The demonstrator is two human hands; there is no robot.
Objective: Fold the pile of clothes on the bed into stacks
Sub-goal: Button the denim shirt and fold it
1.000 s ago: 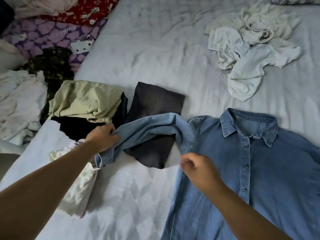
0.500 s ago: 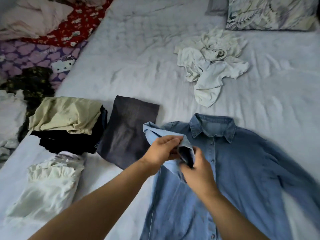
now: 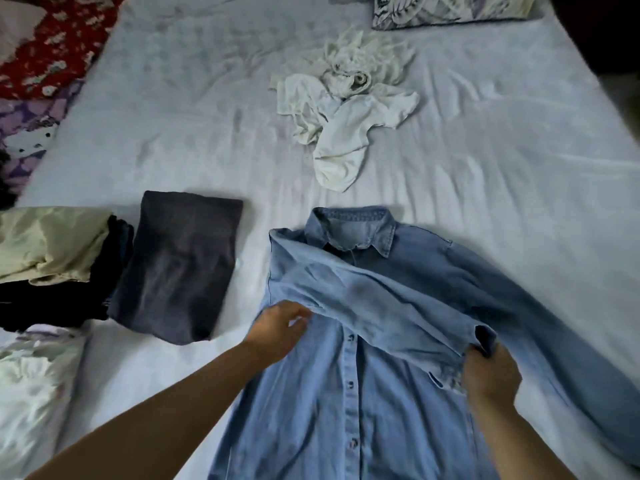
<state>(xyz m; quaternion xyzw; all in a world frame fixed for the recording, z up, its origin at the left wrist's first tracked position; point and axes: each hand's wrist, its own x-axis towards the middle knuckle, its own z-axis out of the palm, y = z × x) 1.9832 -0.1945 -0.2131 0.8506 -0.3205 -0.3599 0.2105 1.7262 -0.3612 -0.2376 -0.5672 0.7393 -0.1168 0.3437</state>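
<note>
- Denim shirt (image 3: 398, 393) lies front-up on the bed (image 3: 173, 109), buttoned, collar pointing away from you, body running down toward bottom edge of view.
- Its sleeve on your left side is folded across the chest, running diagonally from the left shoulder to the cuff (image 3: 485, 337) at lower right.
- Your right hand (image 3: 490, 374) pinches that cuff btwn thumb and fingers, holding it just above the shirt front.
- Your left hand (image 3: 282, 329) sits at the shirt's left edge w/ fingers loosely spread, tips touching the folded sleeve near its lower edge; not gripping anything that I can tell, edges are motion-blurred.
- The other sleeve stretches out flat to the right and down, off the frame corner.
- Folded dark grey garment (image 3: 180, 268) lies flat just left of the shirt, apart from it by a strip of sheet.
- Further left: a stack w/ a pale olive garment (image 3: 48, 244) on top of black clothes (image 3: 52, 303), touching the grey piece's left edge.
- Below that stack, a folded white ruffled item (image 3: 31, 393), blurred.
- Unfolded white clothes pile (image 3: 346, 109) sits beyond the collar, well apart from the shirt.
- Leaf-print pillow (image 3: 450, 8) at top edge; red floral fabric (image 3: 52, 39) and purple cartoon-print fabric (image 3: 27, 129) along the left.
</note>
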